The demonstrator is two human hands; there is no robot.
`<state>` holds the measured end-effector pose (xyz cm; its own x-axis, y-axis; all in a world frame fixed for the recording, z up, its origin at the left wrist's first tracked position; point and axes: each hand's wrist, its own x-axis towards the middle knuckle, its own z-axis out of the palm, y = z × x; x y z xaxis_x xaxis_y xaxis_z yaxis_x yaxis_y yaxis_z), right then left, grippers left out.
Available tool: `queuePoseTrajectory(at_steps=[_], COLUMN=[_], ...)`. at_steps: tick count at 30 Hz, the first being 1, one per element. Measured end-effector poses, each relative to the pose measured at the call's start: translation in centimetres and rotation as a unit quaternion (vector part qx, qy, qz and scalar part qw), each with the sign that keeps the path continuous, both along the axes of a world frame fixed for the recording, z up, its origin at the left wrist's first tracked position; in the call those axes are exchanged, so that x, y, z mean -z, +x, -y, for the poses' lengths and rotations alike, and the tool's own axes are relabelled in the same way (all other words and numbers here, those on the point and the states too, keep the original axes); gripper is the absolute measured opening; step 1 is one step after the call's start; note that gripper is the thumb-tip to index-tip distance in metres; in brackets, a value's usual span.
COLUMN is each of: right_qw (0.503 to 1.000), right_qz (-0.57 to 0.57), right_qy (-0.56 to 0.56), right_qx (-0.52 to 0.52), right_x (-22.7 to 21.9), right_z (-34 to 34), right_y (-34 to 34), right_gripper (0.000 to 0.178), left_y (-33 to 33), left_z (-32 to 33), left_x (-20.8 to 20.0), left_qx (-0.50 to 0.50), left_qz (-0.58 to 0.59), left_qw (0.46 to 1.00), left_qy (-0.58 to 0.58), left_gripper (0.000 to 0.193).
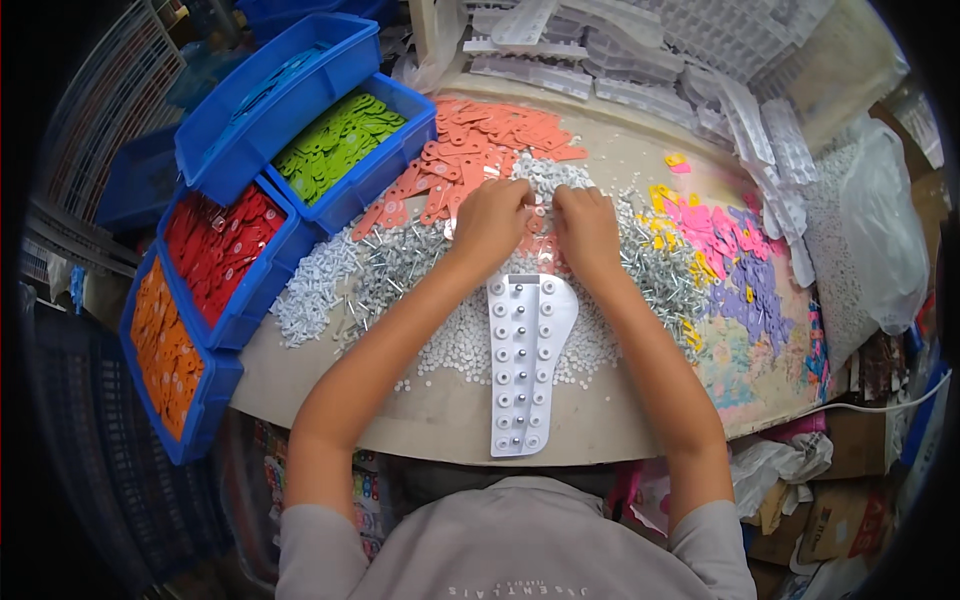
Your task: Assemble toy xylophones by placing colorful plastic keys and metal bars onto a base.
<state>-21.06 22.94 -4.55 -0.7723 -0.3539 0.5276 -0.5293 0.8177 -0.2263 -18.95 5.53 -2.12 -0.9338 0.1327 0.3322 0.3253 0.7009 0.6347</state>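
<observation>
My left hand (492,225) and my right hand (587,232) are side by side over the middle of the table, fingers curled into pinches. Whatever is between the fingertips is too small or hidden to name. Just beyond them lies a heap of small white plastic pieces (550,173). A few coral flat pieces (538,243) show between the hands. Nearer to me, a white plastic holder (513,425) lies lengthwise between my forearms. White round caps (502,353) sit in its two outer rows, and small metal pins (520,376) stand along its middle groove.
Blue bins (262,312) with red, orange and green flat pieces stand at the left, a bin with blue pieces (262,95) stacked above. Loose screws (395,262), coral pieces (470,140), pink and purple pieces (755,290) cover the table. White plastic strips (640,95) line the back.
</observation>
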Motion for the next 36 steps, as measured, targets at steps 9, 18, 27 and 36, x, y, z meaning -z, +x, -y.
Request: queuePoseTrajectory(at_steps=[9,18,27,36], right_qw=[0.999,0.978,0.928,0.920], right_qz=[0.022,0.105,0.296,0.314], right_qy=[-0.048,-0.180,-0.193,-0.216], right_qx=[0.001,-0.010,-0.115,-0.091], right_x=[0.3,-5.2,-7.1,-4.2], right_z=[-0.8,-0.7,-2.2,-1.6], right_y=[1.1,7.8,24.5,26.9], right_gripper=[0.006,0.010,0.011,0.015], left_y=[14.7,22.8,26.1,26.9], left_z=[3.6,4.4,2.9,0.7], left_x=[-2.9,-5.0,-2.9,-1.1], left_qx=[0.047,-0.001,0.074,0.033], left_qz=[0.052,0.156,0.155,0.094], left_qw=[0.992,0.963,0.970,0.988], left_qy=[0.109,0.221,0.172,0.117], left_gripper=[0.010,0.011,0.009,0.009])
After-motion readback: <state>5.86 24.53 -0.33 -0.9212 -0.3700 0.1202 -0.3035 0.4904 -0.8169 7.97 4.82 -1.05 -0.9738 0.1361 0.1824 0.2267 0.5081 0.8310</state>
